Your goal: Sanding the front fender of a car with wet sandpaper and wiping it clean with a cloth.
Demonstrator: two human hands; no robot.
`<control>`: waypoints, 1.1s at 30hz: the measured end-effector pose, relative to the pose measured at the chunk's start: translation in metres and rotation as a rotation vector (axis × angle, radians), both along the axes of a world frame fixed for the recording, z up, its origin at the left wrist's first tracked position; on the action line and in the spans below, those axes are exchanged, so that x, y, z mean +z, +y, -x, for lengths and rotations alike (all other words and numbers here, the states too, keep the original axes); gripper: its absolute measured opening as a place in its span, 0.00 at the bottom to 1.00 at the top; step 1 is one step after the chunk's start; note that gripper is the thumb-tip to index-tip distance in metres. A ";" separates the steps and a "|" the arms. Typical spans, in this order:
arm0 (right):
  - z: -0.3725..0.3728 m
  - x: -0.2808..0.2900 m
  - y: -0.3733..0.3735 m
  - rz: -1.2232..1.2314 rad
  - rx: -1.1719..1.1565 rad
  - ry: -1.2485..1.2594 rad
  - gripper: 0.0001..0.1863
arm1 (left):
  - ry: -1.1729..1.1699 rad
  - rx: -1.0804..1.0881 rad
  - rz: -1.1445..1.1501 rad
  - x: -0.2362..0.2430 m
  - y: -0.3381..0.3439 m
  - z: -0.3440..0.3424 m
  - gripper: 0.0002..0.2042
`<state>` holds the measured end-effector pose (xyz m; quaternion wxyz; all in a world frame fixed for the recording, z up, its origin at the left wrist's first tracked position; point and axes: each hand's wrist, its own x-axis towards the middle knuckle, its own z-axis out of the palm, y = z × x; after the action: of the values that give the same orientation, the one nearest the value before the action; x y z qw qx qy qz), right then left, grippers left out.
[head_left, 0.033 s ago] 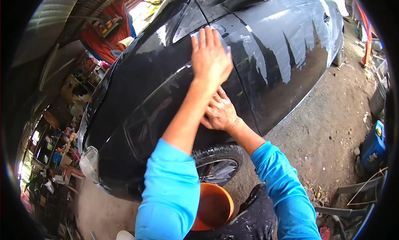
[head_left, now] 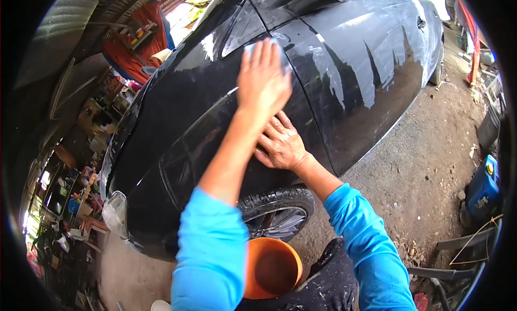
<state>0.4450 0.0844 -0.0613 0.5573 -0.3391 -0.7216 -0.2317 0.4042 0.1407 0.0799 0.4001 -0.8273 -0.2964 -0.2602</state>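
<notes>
A dark car (head_left: 161, 139) with whitish scuffed patches and wet-looking streaks fills the middle. My left hand (head_left: 264, 79) reaches up to the fender beside the small triangular window, its straight fingers pressed over a light blue sheet or pad (head_left: 283, 61) that peeks out around them. Below it, my right hand (head_left: 278, 144) lies on the same panel with fingers spread, partly behind my left wrist, with nothing visible in it. A wheel (head_left: 274, 219) is under the fender. An orange bucket (head_left: 274, 268) stands between my arms, brownish inside.
A blue jerrycan (head_left: 479, 192) stands on the dirt floor (head_left: 409, 165) at right, near dark metal frames (head_left: 463, 246). Cluttered shelves (head_left: 75, 198) line the left. A red tarp (head_left: 124, 47) hangs at upper left, beside the car.
My left hand, with the blue sheet, has slid a little to the left along the panel, and its forearm has shifted left too. My right hand has barely moved.
</notes>
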 end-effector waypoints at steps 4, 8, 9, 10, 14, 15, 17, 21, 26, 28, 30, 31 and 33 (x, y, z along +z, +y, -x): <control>-0.014 -0.011 -0.006 -0.025 -0.047 0.023 0.25 | 0.045 0.021 0.043 -0.019 -0.037 0.061 0.30; -0.007 -0.006 -0.004 -0.039 0.004 0.029 0.24 | 0.032 -0.015 -0.013 -0.007 -0.019 0.002 0.30; -0.003 -0.006 -0.003 -0.043 0.018 0.027 0.24 | 0.071 -0.037 -0.027 -0.005 -0.010 -0.011 0.30; 0.000 -0.008 0.000 -0.043 0.024 0.028 0.24 | 0.071 -0.030 -0.026 -0.005 -0.008 -0.005 0.30; -0.019 -0.006 -0.003 -0.046 0.009 0.026 0.26 | 0.039 -0.033 0.057 -0.005 -0.050 0.070 0.28; -0.025 -0.010 -0.004 -0.056 -0.046 0.034 0.27 | -0.018 -0.027 0.080 -0.016 -0.059 0.108 0.29; -0.023 -0.009 -0.001 -0.053 -0.020 0.036 0.28 | -0.116 0.179 -0.078 -0.041 -0.073 0.183 0.31; -0.001 0.003 0.000 -0.086 0.017 0.075 0.28 | -0.203 0.169 -0.035 -0.031 -0.061 0.116 0.32; -0.014 -0.015 0.006 -0.066 -0.102 0.150 0.28 | -0.077 0.028 0.050 -0.034 -0.062 0.113 0.34; -0.017 -0.013 0.001 -0.067 -0.125 0.150 0.27 | -0.196 0.165 0.124 -0.053 -0.106 0.205 0.34; -0.004 -0.002 -0.009 -0.072 -0.126 0.179 0.26 | -0.212 0.360 0.077 -0.089 -0.148 0.298 0.33; 0.008 -0.002 -0.011 -0.048 -0.147 0.190 0.26 | -0.208 0.389 0.045 -0.108 -0.162 0.321 0.33; 0.017 -0.019 -0.008 -0.021 -0.216 0.219 0.29 | -0.335 0.489 0.072 -0.124 -0.160 0.294 0.33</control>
<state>0.4278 0.0768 -0.0807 0.6080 -0.4321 -0.6135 -0.2594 0.1104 -0.0196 -0.0439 0.3666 -0.6907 -0.5578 -0.2783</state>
